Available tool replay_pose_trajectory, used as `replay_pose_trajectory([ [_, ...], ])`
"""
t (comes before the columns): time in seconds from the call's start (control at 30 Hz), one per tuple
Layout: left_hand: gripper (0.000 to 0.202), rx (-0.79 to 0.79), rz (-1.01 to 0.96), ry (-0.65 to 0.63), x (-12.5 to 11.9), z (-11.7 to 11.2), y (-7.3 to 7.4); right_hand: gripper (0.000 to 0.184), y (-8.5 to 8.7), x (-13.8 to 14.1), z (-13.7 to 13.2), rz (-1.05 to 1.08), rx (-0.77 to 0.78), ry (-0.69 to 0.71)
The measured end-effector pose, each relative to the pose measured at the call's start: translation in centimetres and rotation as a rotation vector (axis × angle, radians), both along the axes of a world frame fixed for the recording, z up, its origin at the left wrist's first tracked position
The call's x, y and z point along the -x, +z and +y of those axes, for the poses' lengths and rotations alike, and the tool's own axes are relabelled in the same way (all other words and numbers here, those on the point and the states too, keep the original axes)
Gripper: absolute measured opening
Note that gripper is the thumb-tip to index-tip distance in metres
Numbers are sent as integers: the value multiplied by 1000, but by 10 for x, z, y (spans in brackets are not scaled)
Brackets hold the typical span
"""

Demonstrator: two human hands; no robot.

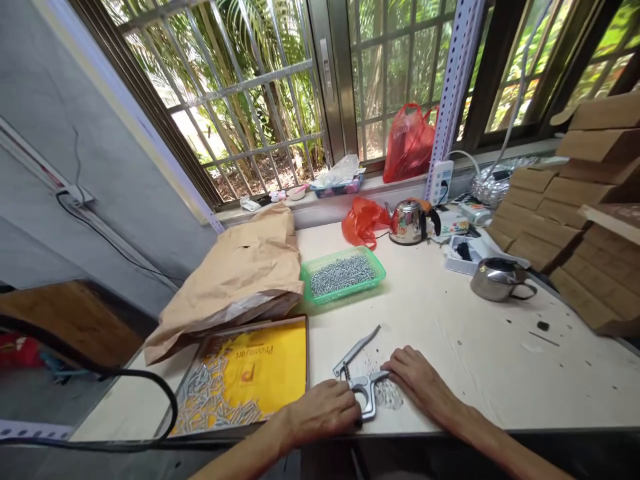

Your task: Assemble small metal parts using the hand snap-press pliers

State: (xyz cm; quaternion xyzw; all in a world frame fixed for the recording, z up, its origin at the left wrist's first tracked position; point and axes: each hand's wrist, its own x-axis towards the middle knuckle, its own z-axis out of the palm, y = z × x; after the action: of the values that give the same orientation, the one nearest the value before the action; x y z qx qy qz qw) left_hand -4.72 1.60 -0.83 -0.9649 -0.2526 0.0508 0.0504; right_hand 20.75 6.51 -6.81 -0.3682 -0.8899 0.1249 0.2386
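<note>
A silver metal hand tool (pixel 369 393) lies at the front edge of the table, with a rounded opening, a small spring and one long arm pointing up and away. My left hand (pixel 323 408) is closed on its left side, the fingers curled by the opening. On the other side, my right hand (pixel 417 379) has its bent fingertips at the tool's short pointed end; what else they pinch is hidden. Dark smudges and specks mark the tabletop under the tool. Left of it sits a shallow tray (pixel 307 353) with a yellow printed sheet (pixel 280 360) and many loose metal pins (pixel 205 387).
Behind the tool stands a green basket (pixel 303 280) of small metal pieces (pixel 343 275). A large brown paper bag (pixel 245 260) lies at left. Further back are a red bag (pixel 360 223) and a kettle (pixel 407 223). A steel pot (pixel 495 280) and stacked cardboard boxes (pixel 565 220) occupy the right.
</note>
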Motion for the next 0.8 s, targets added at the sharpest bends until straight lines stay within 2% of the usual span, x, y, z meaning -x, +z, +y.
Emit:
replay_pose_trajectory([
  [0.13,15,-23,-40,7,11,-6,-2,25,2,2,1,28,17,-3],
  [0.23,16,-34,-84,72,24,-1,6,27,0,2,3,42,16,3],
  [0.33,21,-117,-194,297,26,20,27,28,-6,0,4,52,6,6],
  [0.47,32,-260,-324,678,3,76,63,29,-19,-9,2,71,1,50],
  [0.57,39,-262,-348,917,-12,112,77,30,-28,-17,3,85,6,80],
  [0.6,40,-247,-344,964,-16,116,77,31,-30,-19,4,85,9,88],
  [0.67,35,-178,-321,943,-20,108,69,33,-33,-22,5,84,11,104],
  [0.73,30,-105,-295,910,-15,84,54,34,-35,-24,5,89,2,113],
  [0.8,29,-56,-275,992,5,53,38,36,-36,-24,5,95,-11,112],
])
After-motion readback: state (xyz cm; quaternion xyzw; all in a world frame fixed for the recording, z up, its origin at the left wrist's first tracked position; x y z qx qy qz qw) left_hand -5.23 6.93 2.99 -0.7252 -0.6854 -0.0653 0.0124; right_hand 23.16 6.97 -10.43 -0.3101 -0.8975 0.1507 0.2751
